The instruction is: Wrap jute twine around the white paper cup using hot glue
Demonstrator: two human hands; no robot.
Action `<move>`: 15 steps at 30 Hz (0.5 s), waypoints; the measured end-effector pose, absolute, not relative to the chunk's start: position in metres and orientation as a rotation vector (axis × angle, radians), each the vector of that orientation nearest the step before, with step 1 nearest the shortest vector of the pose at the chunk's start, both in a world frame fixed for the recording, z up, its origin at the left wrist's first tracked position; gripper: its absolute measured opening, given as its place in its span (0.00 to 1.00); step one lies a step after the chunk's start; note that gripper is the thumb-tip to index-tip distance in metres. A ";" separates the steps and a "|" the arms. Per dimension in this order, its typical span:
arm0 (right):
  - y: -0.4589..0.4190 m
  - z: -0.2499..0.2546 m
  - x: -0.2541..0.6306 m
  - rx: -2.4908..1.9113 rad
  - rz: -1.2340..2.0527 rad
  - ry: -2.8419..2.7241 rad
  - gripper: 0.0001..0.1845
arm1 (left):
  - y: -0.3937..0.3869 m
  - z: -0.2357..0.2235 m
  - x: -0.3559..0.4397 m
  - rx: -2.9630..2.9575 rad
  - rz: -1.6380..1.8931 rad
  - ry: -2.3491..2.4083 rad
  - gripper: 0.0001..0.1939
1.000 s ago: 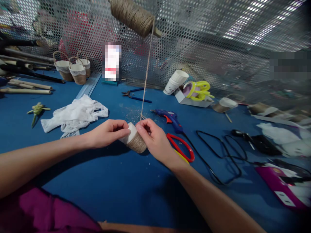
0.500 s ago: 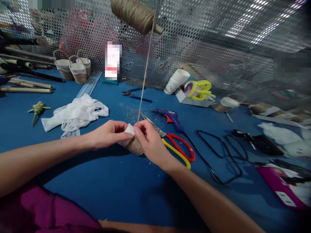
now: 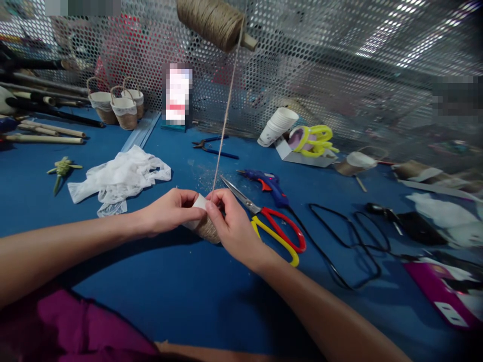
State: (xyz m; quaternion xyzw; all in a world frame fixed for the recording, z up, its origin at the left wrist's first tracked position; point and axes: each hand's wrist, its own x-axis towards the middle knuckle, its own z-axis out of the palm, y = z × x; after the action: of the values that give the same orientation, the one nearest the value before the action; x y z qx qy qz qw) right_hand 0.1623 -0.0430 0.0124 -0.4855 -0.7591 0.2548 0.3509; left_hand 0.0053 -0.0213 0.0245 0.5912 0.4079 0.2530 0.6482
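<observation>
Between my two hands lies a white paper cup (image 3: 207, 227), partly wrapped in brown twine and tipped on its side. My left hand (image 3: 176, 210) grips its white end, thumb pressed along the top. Thumb and fingers of my right hand (image 3: 229, 217) pinch a strand of twine (image 3: 225, 120) against the cup. That strand runs taut up to a large twine spool (image 3: 211, 22) hanging at the mesh. Scissors (image 3: 277, 226) with one red and one yellow handle lie just right of my right hand. My fingers hide much of the cup.
A glue gun (image 3: 266, 185) lies beyond the scissors, its black cord trailing right. Pliers (image 3: 217, 148), white lace (image 3: 121, 176) and stacked paper cups (image 3: 278, 126) are farther back. Small twine-wrapped baskets (image 3: 124, 113) stand at back left. A purple power strip (image 3: 439, 296) sits at right.
The view has shifted slightly, so the scene sits a little farther right. Both hands keep their hold on the cup, with the right hand's pinch on the twine moved only slightly.
</observation>
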 end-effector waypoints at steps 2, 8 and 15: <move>-0.042 0.016 0.164 -1.271 0.685 -1.969 0.05 | -0.022 0.025 0.005 1.342 0.575 0.917 0.06; -0.008 0.039 0.171 -1.274 1.088 -1.601 0.11 | -0.023 0.026 0.006 1.329 0.556 0.877 0.07; 0.063 0.086 0.160 -1.100 1.286 -1.359 0.08 | -0.024 0.028 0.008 1.310 0.551 0.845 0.08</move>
State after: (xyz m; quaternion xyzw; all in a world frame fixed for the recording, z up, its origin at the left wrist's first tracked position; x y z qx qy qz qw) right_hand 0.1597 0.0632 0.0860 -0.4483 -0.5536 0.5241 0.4667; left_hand 0.0081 -0.0243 0.0282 0.5829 0.3758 0.2450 0.6775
